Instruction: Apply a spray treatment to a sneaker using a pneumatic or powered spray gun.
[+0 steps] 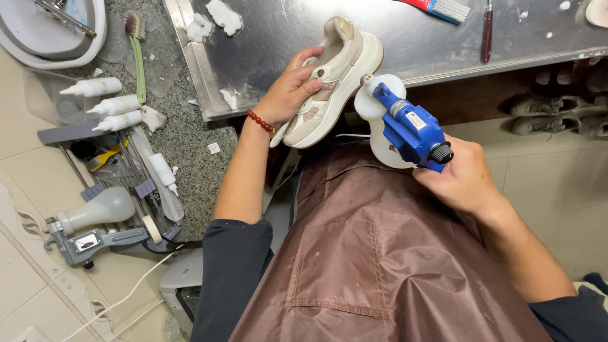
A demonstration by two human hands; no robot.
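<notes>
The left hand (288, 95) is gripping a beige sneaker (332, 79) around its soft upper (light, thick stiff sole). The right hand (465, 180) is closing around a blue spray gun (411, 130), its nozzle beside the sole.

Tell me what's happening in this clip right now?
A person in a brown apron holds a beige chunky-soled sneaker in the left hand, resting it at the edge of a wet steel tray. The right hand holds a blue spray gun with a white bottle, its nozzle right beside the shoe's sole. White squeeze bottles and a green brush lie on the speckled counter.
</notes>
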